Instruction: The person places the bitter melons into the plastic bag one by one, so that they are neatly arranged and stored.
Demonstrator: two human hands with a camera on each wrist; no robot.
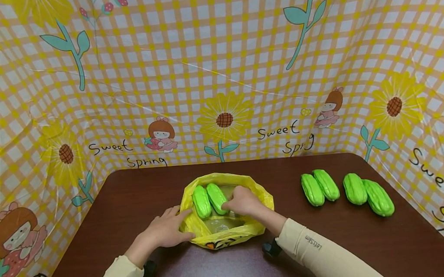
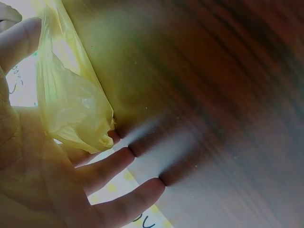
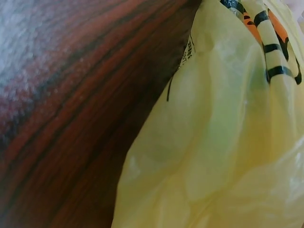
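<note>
"Trouble could be caused here! If the soft rim of the yellow bag (image 1: 249, 231) is snagged by the right hand (image 1: 244, 200), everything could be tipped."

"By the spread left hand (image 1: 166, 230) it is only touched, nothing gripped."

"And the right?"

"The second green gourd (image 1: 216, 196) is pinched, inside the bag! The first green gourd (image 1: 201, 202) is contained beside it; four more gourds (image 1: 313, 189) are laid rightward on the table (image 1: 143, 188)."

Folded fingers of the right hand (image 1: 245, 200) are largely hidden, so their grip on the right green gourd (image 1: 215, 196) inside the yellow bag (image 1: 267, 199) cannot be told. The head view's near edge cuts off both sleeves (image 1: 329, 252) and the desk (image 1: 201, 272). Plastic partly covers the left hand (image 2: 52, 175) in its wrist view. Fine lettering (image 3: 188, 51) on the bag is unreadably small.
</note>
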